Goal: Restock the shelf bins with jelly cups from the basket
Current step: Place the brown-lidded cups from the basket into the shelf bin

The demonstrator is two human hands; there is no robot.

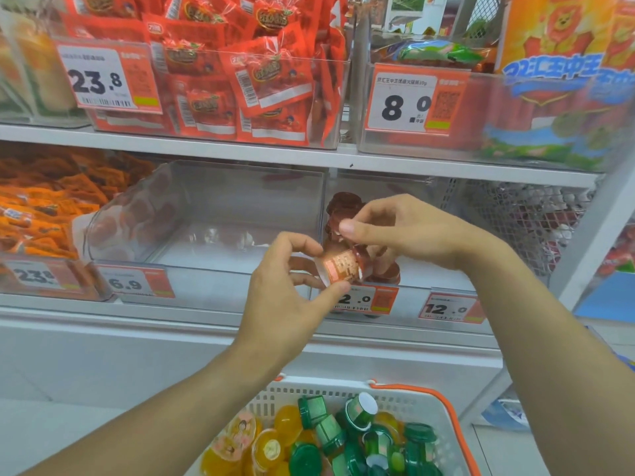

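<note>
Shelf point(240, 156): clear bins point(206, 218), mostly bare.
Your hands: left hand point(285, 304) and right hand point(409, 231) both pinch one red jelly cup point(342, 267).
Basket point(429, 403): green, yellow cups.

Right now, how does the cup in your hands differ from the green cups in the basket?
The held cup is brown-red; the green cups are green. The held cup is pinched sideways between left hand and right hand at the shelf; the green cups lie jumbled in the basket. Both are small sealed jelly cups.
</note>
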